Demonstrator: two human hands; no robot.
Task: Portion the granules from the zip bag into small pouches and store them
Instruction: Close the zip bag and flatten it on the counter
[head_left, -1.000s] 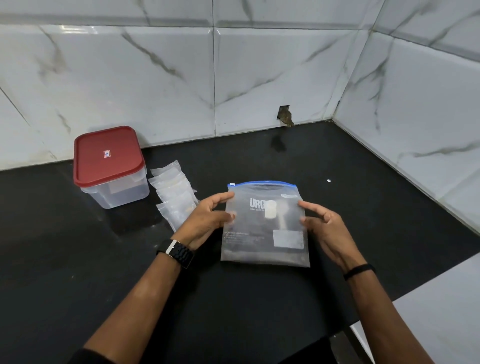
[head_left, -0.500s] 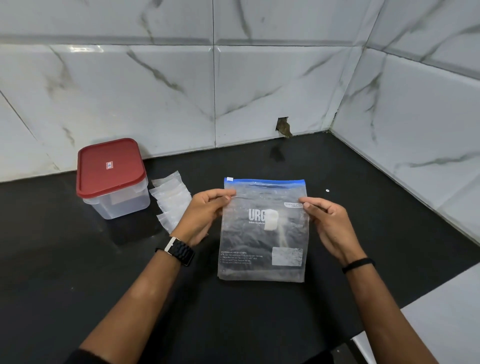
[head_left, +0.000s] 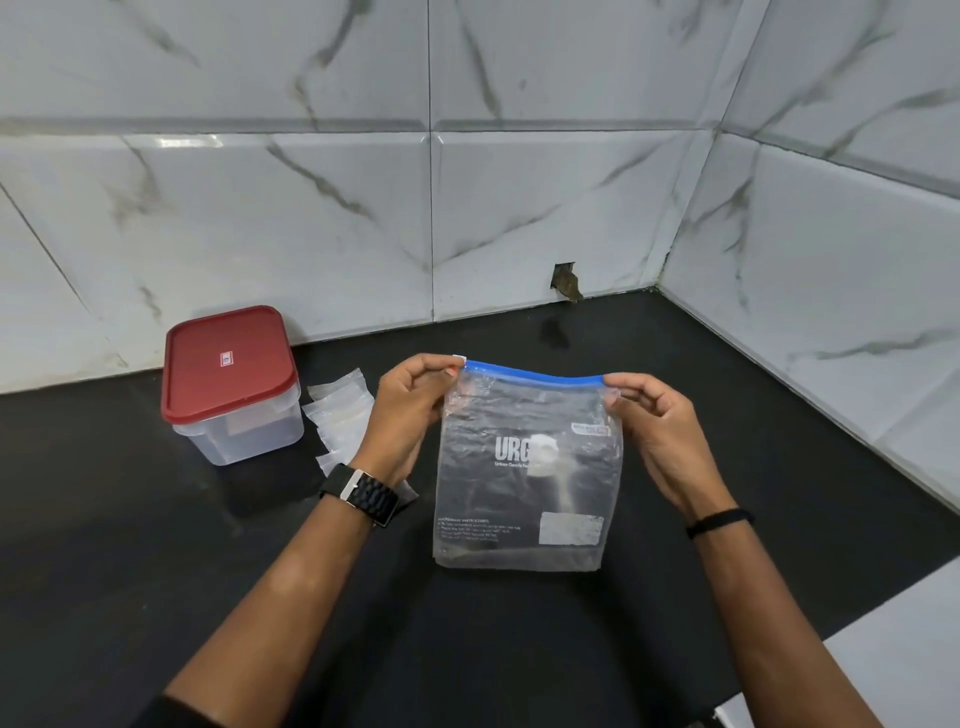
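Note:
A clear zip bag (head_left: 524, 499) with a blue zip strip and white print hangs upright above the black counter, its bottom near the surface. My left hand (head_left: 410, 410) pinches the top left corner of the bag at the zip's white slider. My right hand (head_left: 657, 431) pinches the top right corner. A pale scoop-like thing shows through the bag's middle. Several small clear pouches (head_left: 340, 415) lie fanned out on the counter just left of my left hand.
A clear plastic box with a red lid (head_left: 228, 379) stands at the back left by the wall. Marble tile walls close the back and right sides of the black counter (head_left: 130, 545). A white surface (head_left: 904, 654) sits at the lower right.
Both hands slid up from the bag's sides to its top corners and lifted the bag upright. The view has tilted up a little.

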